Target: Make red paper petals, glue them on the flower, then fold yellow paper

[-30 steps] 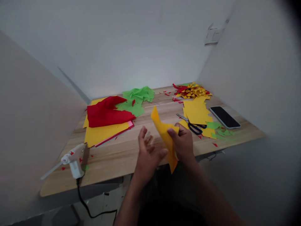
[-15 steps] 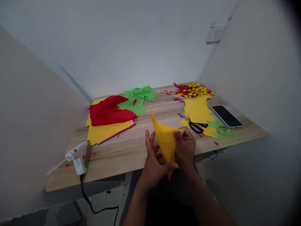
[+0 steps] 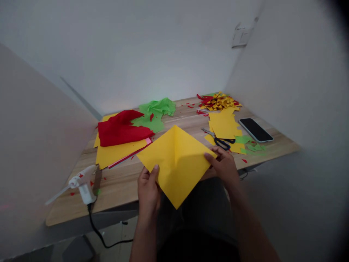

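Observation:
A square yellow sheet of paper [image 3: 177,167] is spread out between my two hands, turned so one corner points toward me. A crease runs down from its far corner. My left hand [image 3: 148,183] pinches its lower left edge, with the thumb on top and the fingers underneath. At the right corner, my right hand [image 3: 222,162] grips the sheet between thumb and fingers. The sheet is held over the table's front edge and my lap. Dark-handled scissors [image 3: 222,142] lie beyond my right hand on yellow paper pieces [image 3: 224,124].
A white glue gun [image 3: 85,185] with a black cord stands at the table's [image 3: 120,191] left front. Red crepe paper [image 3: 122,131] covers yellow sheets, beside green crepe paper [image 3: 156,111]. Curled yellow and red strips [image 3: 220,102] lie at the back right, and a phone [image 3: 256,130] at the right.
The yellow sheet was folded together between my hands and is now opened out flat. My hands have moved apart, the left one to the left. The camera view has shifted slightly.

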Demonstrator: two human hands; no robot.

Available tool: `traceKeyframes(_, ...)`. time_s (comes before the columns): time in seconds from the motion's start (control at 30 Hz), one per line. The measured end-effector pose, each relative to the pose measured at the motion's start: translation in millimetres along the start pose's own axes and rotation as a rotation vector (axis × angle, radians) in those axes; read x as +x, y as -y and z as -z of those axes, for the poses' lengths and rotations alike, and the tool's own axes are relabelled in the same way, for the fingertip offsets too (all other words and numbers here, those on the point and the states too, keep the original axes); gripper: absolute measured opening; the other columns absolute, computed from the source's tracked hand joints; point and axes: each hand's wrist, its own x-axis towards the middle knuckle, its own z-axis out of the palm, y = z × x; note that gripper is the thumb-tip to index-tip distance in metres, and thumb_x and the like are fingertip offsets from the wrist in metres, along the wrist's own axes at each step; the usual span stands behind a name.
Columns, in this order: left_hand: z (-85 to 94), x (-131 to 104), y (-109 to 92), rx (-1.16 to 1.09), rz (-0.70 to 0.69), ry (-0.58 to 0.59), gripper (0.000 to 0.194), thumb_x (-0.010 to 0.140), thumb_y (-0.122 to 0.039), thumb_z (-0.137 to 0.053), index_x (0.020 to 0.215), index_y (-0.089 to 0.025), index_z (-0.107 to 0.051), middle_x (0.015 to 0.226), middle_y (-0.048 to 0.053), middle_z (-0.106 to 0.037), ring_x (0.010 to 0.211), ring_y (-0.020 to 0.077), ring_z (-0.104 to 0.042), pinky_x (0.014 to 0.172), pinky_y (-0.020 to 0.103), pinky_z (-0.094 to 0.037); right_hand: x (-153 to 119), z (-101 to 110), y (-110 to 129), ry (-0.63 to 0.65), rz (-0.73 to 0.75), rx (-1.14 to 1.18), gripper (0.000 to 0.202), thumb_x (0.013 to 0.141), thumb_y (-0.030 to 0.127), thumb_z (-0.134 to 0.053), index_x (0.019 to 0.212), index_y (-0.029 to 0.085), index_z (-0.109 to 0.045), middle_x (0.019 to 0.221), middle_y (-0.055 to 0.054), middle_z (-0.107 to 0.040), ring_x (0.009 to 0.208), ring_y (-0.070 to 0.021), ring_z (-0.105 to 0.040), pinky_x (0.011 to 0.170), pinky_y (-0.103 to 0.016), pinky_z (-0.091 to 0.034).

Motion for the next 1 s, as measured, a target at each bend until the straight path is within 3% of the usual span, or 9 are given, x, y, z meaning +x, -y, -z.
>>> traceKeyframes(0.13, 17.6, 8, 5, 0.256, -0.117, 0.011, 0.037, 0.072, -0.037, -0.081, 0.101, -0.017, -0.069, 0.100, 0.008, -0.076, 0.086, 0.0205, -0.072, 0.076, 0.029, -0.056, 3, 7, -10, 0.212, -0.106, -0.043, 0.027, 0.071, 0.040, -0.076, 0.085, 0.019, -0.067, 0.071, -0.001, -0.066, 0.066, -0.0172, -0.061, 0.061, -0.029, -0.048)
traceKeyframes(0.2, 26.4, 14, 4, 0.364, -0.181, -0.043, 0.035, 0.070, -0.037, -0.082, 0.095, -0.016, -0.068, 0.095, 0.007, -0.076, 0.081, 0.0197, -0.072, 0.070, 0.027, -0.055, 4, 9, -17, 0.260, -0.126, -0.059, 0.027, 0.071, 0.039, -0.076, 0.086, 0.018, -0.068, 0.073, -0.001, -0.067, 0.068, -0.0173, -0.062, 0.065, -0.030, -0.049)
traceKeyframes(0.33, 35.7, 26, -6, 0.284, -0.210, -0.120, 0.036, 0.067, -0.035, -0.082, 0.094, -0.016, -0.067, 0.096, 0.007, -0.076, 0.079, 0.0198, -0.072, 0.071, 0.028, -0.056, 7, 14, -22, 0.276, -0.093, -0.108, 0.035, 0.073, 0.038, -0.074, 0.102, 0.019, -0.067, 0.069, 0.002, -0.064, 0.068, -0.0179, -0.063, 0.067, -0.032, -0.050)
traceKeyframes(0.47, 28.7, 34, -14, 0.189, -0.147, -0.016, 0.040, 0.067, -0.032, -0.083, 0.101, -0.018, -0.067, 0.104, 0.008, -0.076, 0.086, 0.0221, -0.073, 0.078, 0.033, -0.058, 18, 13, -11, 0.432, -0.080, -0.200, 0.040, 0.074, 0.036, -0.074, 0.111, 0.022, -0.066, 0.092, -0.005, -0.073, 0.085, -0.0227, -0.069, 0.076, -0.036, -0.054)
traceKeyframes(0.6, 12.1, 40, -16, 0.168, -0.077, 0.110, 0.037, 0.070, -0.031, -0.081, 0.102, -0.018, -0.067, 0.106, 0.009, -0.076, 0.091, 0.0242, -0.073, 0.084, 0.037, -0.057, 33, -4, 7, 0.518, -0.062, 0.042, 0.038, 0.071, 0.032, -0.075, 0.107, 0.025, -0.066, 0.107, -0.006, -0.074, 0.098, -0.0236, -0.069, 0.087, -0.038, -0.054)
traceKeyframes(0.7, 5.6, 42, -17, 0.162, -0.004, 0.173, 0.041, 0.071, -0.032, -0.080, 0.107, -0.018, -0.067, 0.106, 0.011, -0.075, 0.089, 0.0254, -0.073, 0.082, 0.038, -0.058, 38, -18, 17, 0.449, -0.086, 0.113, 0.030, 0.070, 0.035, -0.074, 0.097, 0.021, -0.069, 0.104, -0.008, -0.075, 0.091, -0.0253, -0.070, 0.079, -0.038, -0.056)
traceKeyframes(0.83, 13.8, 40, -17, 0.305, 0.179, 0.370, 0.048, 0.068, -0.032, -0.082, 0.111, -0.015, -0.069, 0.104, 0.016, -0.075, 0.083, 0.0259, -0.073, 0.073, 0.035, -0.059, 36, -27, 19, 0.216, -0.076, 0.163, 0.032, 0.073, 0.039, -0.072, 0.097, 0.018, -0.068, 0.097, -0.009, -0.075, 0.082, -0.0250, -0.070, 0.070, -0.036, -0.056)
traceKeyframes(0.9, 20.0, 38, -13, 0.423, 0.207, 0.410, 0.044, 0.067, -0.032, -0.083, 0.105, -0.013, -0.071, 0.098, 0.016, -0.075, 0.074, 0.0233, -0.071, 0.059, 0.030, -0.058, 34, -28, 18, 0.086, -0.010, 0.143, 0.031, 0.076, 0.039, -0.069, 0.099, 0.018, -0.067, 0.097, -0.009, -0.075, 0.083, -0.0243, -0.069, 0.071, -0.036, -0.055)
traceKeyframes(1.0, 22.4, 37, -5, 0.482, 0.154, 0.358, 0.040, 0.072, -0.039, -0.078, 0.101, -0.012, -0.072, 0.087, 0.012, -0.074, 0.059, 0.0170, -0.064, 0.042, 0.023, -0.050, 26, -30, 17, -0.127, 0.216, -0.076, 0.022, 0.081, 0.037, -0.064, 0.095, 0.020, -0.065, 0.093, -0.007, -0.071, 0.084, -0.0229, -0.064, 0.075, -0.037, -0.053)
